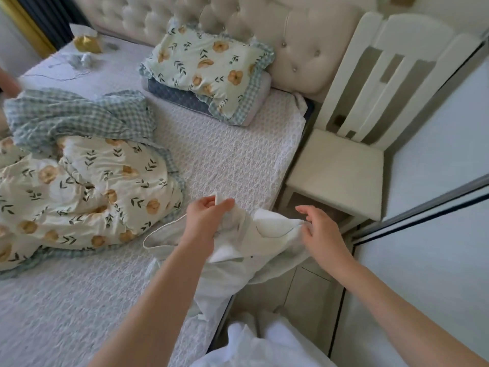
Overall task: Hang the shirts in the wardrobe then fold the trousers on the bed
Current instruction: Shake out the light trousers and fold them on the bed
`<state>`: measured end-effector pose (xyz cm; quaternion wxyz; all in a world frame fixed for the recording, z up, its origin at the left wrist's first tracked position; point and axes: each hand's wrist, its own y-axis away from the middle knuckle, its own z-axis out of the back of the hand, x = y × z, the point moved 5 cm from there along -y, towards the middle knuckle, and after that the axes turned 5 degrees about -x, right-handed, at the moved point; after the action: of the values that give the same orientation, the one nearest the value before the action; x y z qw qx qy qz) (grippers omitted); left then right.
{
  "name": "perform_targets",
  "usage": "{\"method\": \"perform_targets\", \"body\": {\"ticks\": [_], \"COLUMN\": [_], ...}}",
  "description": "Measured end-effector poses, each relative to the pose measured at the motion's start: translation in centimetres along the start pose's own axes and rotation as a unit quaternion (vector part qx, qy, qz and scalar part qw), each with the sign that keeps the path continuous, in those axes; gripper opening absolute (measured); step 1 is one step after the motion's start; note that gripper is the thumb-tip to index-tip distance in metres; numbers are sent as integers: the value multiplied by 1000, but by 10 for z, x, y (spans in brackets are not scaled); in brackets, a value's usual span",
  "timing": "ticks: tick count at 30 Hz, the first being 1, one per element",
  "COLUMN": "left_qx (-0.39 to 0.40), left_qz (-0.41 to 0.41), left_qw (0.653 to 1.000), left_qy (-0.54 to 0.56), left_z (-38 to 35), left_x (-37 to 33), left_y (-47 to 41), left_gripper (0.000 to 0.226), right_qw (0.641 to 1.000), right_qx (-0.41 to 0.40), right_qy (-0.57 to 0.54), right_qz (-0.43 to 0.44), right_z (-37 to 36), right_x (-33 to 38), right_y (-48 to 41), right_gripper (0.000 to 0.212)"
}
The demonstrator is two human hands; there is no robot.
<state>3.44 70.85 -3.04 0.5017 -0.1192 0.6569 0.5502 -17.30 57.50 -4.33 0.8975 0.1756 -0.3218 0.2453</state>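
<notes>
Largest first: the bed with its white textured coverlet (238,160) fills the frame from 7 to 12 o'clock. The white sliding wardrobe doors (436,160) run down the 3 to 5 o'clock side. A crumpled cream duvet with a floral print and a green gingham border (87,186) lies heaped at 9 o'clock. A cream wooden slat-back chair (336,168) stands at 2 o'clock, between bed and wardrobe. A matching floral pillow (209,67) sits at 12 o'clock against the tufted headboard.

The white, crumpled cloth shirt (275,234) lies near centre at the bed's right edge, part on the coverlet and part trailing over the side toward 6 o'clock.

Risk, as I judge it: only one firm hold shows, so the shirt's overhanging weight could drag it off the bed. The bunched cloth could also twist and hide the collar, making it awkward to hang.

The left hand (206,221) has its fingers (225,203) curled and clamped on a raised fold of the shirt, with cloth bunched under the palm. The right hand (322,234) is at the shirt's 3 o'clock edge, fingers (307,210) apart and loosely curved above the cloth. The thumb is at the hem — I cannot tell whether it pinches.
</notes>
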Motion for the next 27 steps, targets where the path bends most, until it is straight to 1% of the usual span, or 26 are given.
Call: {"method": "perform_targets", "body": {"ticks": [2, 3, 5, 6, 8, 10, 11, 12, 14, 15, 17, 18, 20, 21, 23, 24, 25, 27], "left_qx": [25, 41, 70, 81, 103, 133, 153, 176, 225, 244, 271, 281, 295, 297, 291, 290, 291, 298], "left_qz": [-35, -53, -102, -129, -182, -233, -256, -277, -316, -331, -357, -370, -398, -410, -427, -434, -447, -469], "left_qw": [999, 998, 992, 987, 976, 960, 949, 938, 912, 902, 886, 878, 859, 849, 830, 816, 794, 735], "left_qy": [3, -6, -32, -42, -63, -85, -97, -111, -131, -132, -118, -114, -129, -151, -210, -249, -292, -388], "left_z": [-23, -36, -60, -70, -86, -97, -103, -109, -120, -124, -130, -131, -136, -140, -149, -153, -159, -169], "left_x": [-21, -31, -48, -56, -74, -93, -102, -110, -124, -131, -143, -150, -160, -160, -153, -149, -143, -133], "left_y": [14, 23, 43, 52, 72, 89, 96, 103, 116, 120, 124, 123, 115, 106, 81, 70, 59, 46], "left_gripper": [24, 20, 15, 16, 18, 17, 17, 18, 22, 26, 29, 29, 35, 43, 57, 61, 62, 62], "right_qw": [999, 998, 991, 987, 981, 971, 964, 956, 944, 939, 933, 933, 936, 937, 941, 942, 943, 944], "right_qx": [-6, -8, -4, -6, -36, -86, -113, -140, -195, -221, -259, -270, -275, -272, -261, -259, -258, -257], "right_qy": [-14, -44, -132, -160, -189, -224, -241, -257, -266, -263, -248, -235, -204, -196, -178, -169, -162, -148], "right_qz": [44, 52, 38, 33, 31, 9, -4, -12, -4, 6, 30, 44, 84, 100, 121, 128, 133, 143], "right_z": [7, 9, 14, 16, 24, 39, 48, 58, 82, 95, 122, 135, 160, 171, 191, 201, 210, 230], "right_x": [20, 30, 48, 54, 62, 65, 66, 68, 73, 75, 77, 80, 86, 88, 93, 95, 98, 103], "right_y": [10, 15, 23, 25, 26, 22, 19, 16, 12, 11, 12, 13, 17, 18, 20, 22, 23, 26], "right_gripper": [42, 46, 63, 69, 73, 68, 61, 49, 12, 7, 21, 22, 15, 11, 12, 12, 13, 11]}}
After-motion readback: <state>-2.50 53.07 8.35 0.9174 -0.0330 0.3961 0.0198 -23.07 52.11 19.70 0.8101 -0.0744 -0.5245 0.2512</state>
